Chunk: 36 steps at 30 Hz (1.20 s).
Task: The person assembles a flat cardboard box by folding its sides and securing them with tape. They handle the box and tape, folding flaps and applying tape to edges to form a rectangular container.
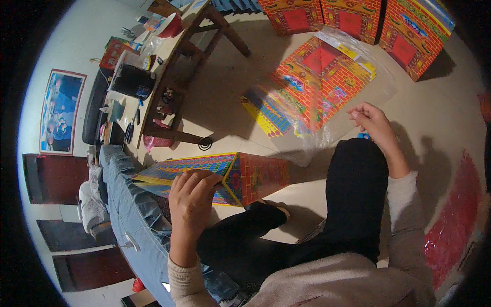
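Note:
A printed cardboard house [264,178] stands at my left knee, with red brick-patterned walls and a blue, yellow-edged tiled roof. My left hand [192,197] is closed at the front of its roof, fingers bent over the edge. Out past my right knee, my right hand [372,123] hangs in the air with curled fingers. The thumb meets the index finger, and I cannot make out anything between them. Beyond it, flat brick-patterned cardboard sheets [327,77] lie on the floor, partly covered by clear plastic film [381,94]. A small blue object [364,136] shows just below my right hand.
Several upright brick-patterned cardboard boxes [350,23] line the far side. At left are a wooden table [176,51] bearing a black pot [132,81] and a red bowl [170,25], and a blue-covered bed [128,204]. Red shiny plastic [450,225] lies at right.

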{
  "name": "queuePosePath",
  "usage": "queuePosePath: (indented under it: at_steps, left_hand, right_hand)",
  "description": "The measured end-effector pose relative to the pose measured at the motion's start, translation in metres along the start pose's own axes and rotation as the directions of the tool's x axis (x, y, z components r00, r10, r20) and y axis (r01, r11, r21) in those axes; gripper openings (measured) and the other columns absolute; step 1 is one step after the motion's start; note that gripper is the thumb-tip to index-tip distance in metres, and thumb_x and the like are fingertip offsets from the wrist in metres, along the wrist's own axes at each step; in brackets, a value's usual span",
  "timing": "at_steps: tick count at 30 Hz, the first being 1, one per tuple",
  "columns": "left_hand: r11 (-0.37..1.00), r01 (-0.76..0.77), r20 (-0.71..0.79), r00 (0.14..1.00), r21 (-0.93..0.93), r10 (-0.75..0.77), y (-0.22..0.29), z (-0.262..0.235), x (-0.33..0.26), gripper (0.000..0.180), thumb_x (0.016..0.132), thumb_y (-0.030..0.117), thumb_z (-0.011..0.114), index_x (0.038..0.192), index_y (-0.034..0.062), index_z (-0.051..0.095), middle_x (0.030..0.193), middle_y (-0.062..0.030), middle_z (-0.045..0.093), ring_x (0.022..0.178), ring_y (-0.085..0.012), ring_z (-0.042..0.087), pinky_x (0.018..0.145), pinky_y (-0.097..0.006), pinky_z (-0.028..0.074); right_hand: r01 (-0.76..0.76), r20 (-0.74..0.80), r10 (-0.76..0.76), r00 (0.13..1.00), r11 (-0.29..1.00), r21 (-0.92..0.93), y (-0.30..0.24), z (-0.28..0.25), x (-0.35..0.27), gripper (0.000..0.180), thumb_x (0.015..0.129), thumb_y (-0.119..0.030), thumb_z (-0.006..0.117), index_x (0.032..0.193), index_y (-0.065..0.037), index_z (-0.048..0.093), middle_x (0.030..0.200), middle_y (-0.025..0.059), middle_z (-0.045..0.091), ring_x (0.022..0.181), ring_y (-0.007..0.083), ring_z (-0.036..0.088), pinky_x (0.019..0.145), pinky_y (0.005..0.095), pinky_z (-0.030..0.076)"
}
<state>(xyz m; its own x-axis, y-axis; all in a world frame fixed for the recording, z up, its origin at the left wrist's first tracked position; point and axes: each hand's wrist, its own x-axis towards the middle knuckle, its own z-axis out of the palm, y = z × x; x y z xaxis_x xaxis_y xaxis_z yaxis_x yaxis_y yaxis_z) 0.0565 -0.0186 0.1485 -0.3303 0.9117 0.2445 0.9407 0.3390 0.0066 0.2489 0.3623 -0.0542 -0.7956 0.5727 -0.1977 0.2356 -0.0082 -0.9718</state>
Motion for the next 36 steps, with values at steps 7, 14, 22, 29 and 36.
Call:
queuePosePath:
  at_steps: [7, 14, 22, 29, 36]
  left_hand:
    - [0.998, -0.012, -0.032, 0.999, 0.059, 0.014, 0.004, -0.004, 0.001, 0.029, 0.078, 0.006, 0.076, 0.106, 0.0085, 0.071, 0.103, -0.0073, 0.071, 0.101, -0.0279, 0.067, 0.087, -0.041, 0.051]
    - [1.0, 0.007, -0.038, 0.999, 0.009, -0.007, 0.005, 0.001, -0.007, 0.026, 0.079, 0.005, 0.074, 0.105, 0.0067, 0.069, 0.102, -0.0085, 0.069, 0.101, -0.0292, 0.066, 0.088, -0.043, 0.049]
    - [0.999, -0.009, -0.09, 0.996, -0.042, 0.005, 0.002, 0.003, -0.009, 0.028, 0.075, 0.004, 0.078, 0.1, 0.0074, 0.067, 0.1, -0.007, 0.07, 0.1, -0.0289, 0.065, 0.086, -0.043, 0.049]
    - [1.0, -0.011, -0.085, 0.996, -0.019, 0.009, 0.0, 0.005, -0.01, 0.027, 0.074, 0.006, 0.079, 0.098, 0.0083, 0.067, 0.098, -0.0059, 0.07, 0.097, -0.028, 0.066, 0.087, -0.042, 0.049]
    - [1.0, -0.01, -0.083, 0.997, -0.029, 0.008, -0.002, 0.007, -0.011, 0.025, 0.073, 0.005, 0.079, 0.095, 0.0083, 0.068, 0.093, -0.0061, 0.07, 0.092, -0.027, 0.066, 0.085, -0.042, 0.049]
  right_hand:
    - [0.302, 0.518, -0.229, 0.824, 0.952, -0.059, -0.128, 0.101, 0.018, 0.022, 0.098, -0.02, 0.066, 0.109, -0.002, 0.072, 0.093, 0.0071, 0.072, 0.088, 0.014, 0.067, 0.08, 0.0315, 0.053]
    - [0.407, 0.639, -0.191, 0.745, 0.889, -0.209, -0.159, 0.197, 0.03, 0.031, 0.092, -0.033, 0.071, 0.101, -0.003, 0.073, 0.096, 0.0122, 0.075, 0.09, 0.024, 0.071, 0.081, 0.0384, 0.054]
    - [0.457, 0.629, -0.163, 0.761, 0.822, -0.34, -0.17, 0.215, 0.011, 0.033, 0.091, -0.035, 0.073, 0.097, -0.003, 0.071, 0.091, 0.0127, 0.075, 0.085, 0.0252, 0.071, 0.076, 0.0382, 0.054]
    - [0.586, 0.608, -0.271, 0.746, 0.701, -0.406, -0.164, 0.227, 0.008, 0.03, 0.093, -0.03, 0.067, 0.097, -0.001, 0.07, 0.088, 0.0181, 0.074, 0.084, 0.0325, 0.072, 0.076, 0.0434, 0.055]
    - [0.544, 0.729, -0.229, 0.645, 0.807, -0.228, -0.155, 0.219, 0.022, 0.031, 0.1, -0.029, 0.06, 0.107, 0.001, 0.065, 0.1, 0.0209, 0.071, 0.094, 0.0345, 0.07, 0.082, 0.0422, 0.053]
